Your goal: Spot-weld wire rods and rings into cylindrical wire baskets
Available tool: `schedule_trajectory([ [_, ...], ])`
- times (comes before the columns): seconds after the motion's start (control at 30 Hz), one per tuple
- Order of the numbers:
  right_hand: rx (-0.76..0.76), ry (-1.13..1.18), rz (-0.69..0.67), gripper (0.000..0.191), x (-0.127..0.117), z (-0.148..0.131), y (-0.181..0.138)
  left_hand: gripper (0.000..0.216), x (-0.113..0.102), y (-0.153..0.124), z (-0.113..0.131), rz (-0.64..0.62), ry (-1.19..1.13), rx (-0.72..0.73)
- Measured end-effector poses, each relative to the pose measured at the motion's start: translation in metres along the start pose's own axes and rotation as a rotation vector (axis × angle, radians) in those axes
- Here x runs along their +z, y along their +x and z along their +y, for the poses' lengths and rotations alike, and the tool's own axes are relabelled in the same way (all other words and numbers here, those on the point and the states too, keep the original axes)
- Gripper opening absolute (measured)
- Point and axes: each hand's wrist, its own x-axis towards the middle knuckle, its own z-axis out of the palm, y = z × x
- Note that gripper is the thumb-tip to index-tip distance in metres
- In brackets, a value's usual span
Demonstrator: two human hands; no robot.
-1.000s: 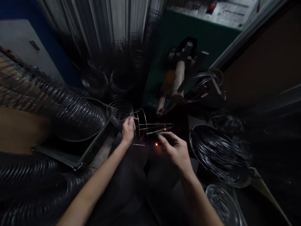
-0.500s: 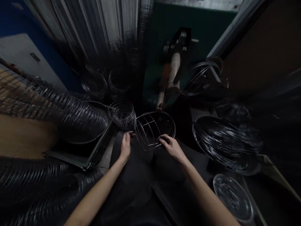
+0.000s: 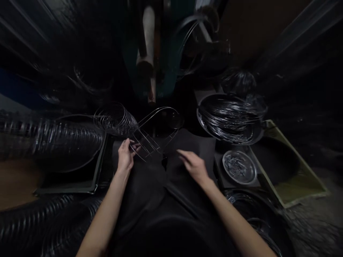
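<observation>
My left hand is closed around a thin wire at the near left side of a wire frame. The frame is made of bent metal wires with a large curved loop at its far side. It tilts over my lap, below the machine's tip. To the right, my right hand hovers apart from the frame, its fingers stretched out and nothing visible in them. A stack of round wire rings lies just beyond my left hand, close to the frame's left end.
A machine arm comes down ahead. On the right are a basin of cut wires, a dish of small metal pieces and a yellow-edged crate. Left, ribbed wire coils lie above a dark bin.
My right hand has come off the frame. My left hand now grips it, and the frame has tilted. The view has swung right and down.
</observation>
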Motion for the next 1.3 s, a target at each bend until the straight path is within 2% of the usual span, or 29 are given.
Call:
schedule_trajectory([
  [0.1,0.26,-0.36,0.378,0.033,-0.068,0.048,-0.024,0.038,-0.016,-0.01,0.002,0.007,0.094,0.062],
  [0.13,0.388,-0.509,0.408,0.036,-0.088,0.069,-0.033,0.039,-0.023,-0.013,0.001,0.009,0.104,0.047],
  [0.2,0.642,-0.714,0.259,0.036,-0.118,0.114,-0.05,0.042,-0.033,-0.018,-0.003,0.033,0.087,0.005],
  [0.3,0.868,-0.765,-0.006,0.029,-0.135,0.162,-0.069,0.041,-0.037,-0.022,-0.013,0.164,0.007,0.059],
  [0.37,0.915,-0.75,-0.06,0.021,-0.134,0.176,-0.072,0.04,-0.031,-0.024,-0.021,0.228,-0.045,0.156],
  [0.47,0.943,-0.723,-0.089,0.013,-0.13,0.175,-0.067,0.033,-0.022,-0.024,-0.029,0.19,-0.085,0.198],
  [0.6,0.977,-0.759,-0.029,0.015,-0.128,0.161,-0.063,0.027,-0.019,-0.023,-0.031,0.124,-0.156,0.119],
  [0.7,0.963,-0.797,0.125,0.032,-0.129,0.146,-0.061,0.03,-0.016,-0.019,-0.025,0.119,-0.23,0.075],
  [0.77,0.876,-0.744,0.259,0.037,-0.128,0.127,-0.053,0.034,-0.009,-0.014,-0.019,0.132,-0.25,0.112],
  [0.83,0.759,-0.534,0.373,0.036,-0.121,0.101,-0.035,0.038,0.002,-0.008,-0.011,0.148,-0.259,0.197],
  [0.9,0.649,-0.133,0.426,0.032,-0.106,0.068,-0.008,0.042,0.014,0.0,-0.003,0.151,-0.263,0.292],
  [0.97,0.556,0.309,0.403,0.033,-0.081,0.032,0.023,0.044,0.025,0.006,0.004,0.137,-0.273,0.363],
  [1.03,0.515,0.589,0.354,0.036,-0.051,-0.004,0.055,0.044,0.032,0.011,0.009,0.126,-0.286,0.412],
  [1.17,0.487,0.795,0.261,0.036,0.003,-0.059,0.109,0.044,0.037,0.017,0.013,0.115,-0.291,0.493],
  [1.3,0.462,0.948,0.235,0.034,0.034,-0.087,0.143,0.042,0.035,0.024,0.014,0.123,-0.289,0.502],
])
